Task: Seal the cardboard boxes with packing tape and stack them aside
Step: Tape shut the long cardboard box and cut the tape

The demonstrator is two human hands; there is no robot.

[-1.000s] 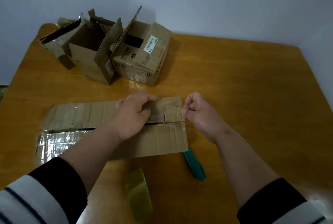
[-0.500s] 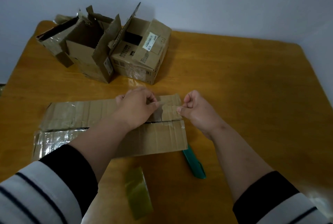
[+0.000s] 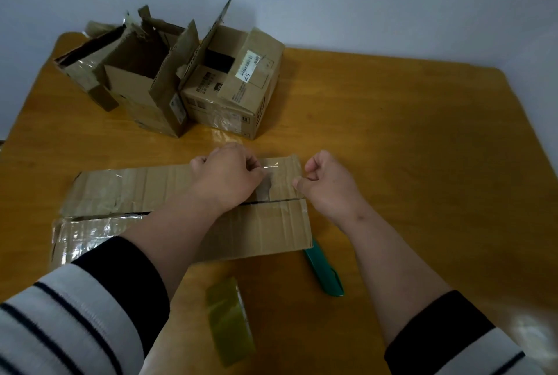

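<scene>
Both hands over flat box (image 3: 259, 232) — left hand (image 3: 232, 175) and right hand (image 3: 324, 186) pinching clear tape strip (image 3: 271, 167). Risk: strip wrinkles, self-sticks, misses seam (image 3: 271, 201).

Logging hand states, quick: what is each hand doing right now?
Left hand: fingers curled, pinching clear tape strip over the long box.
Right hand: fingers curled, pinching the strip's other end.

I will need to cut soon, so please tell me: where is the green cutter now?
In the head view the green cutter lies on the table, near the right forearm, touching the near right corner of the long flat box, right of the tape roll.
</scene>
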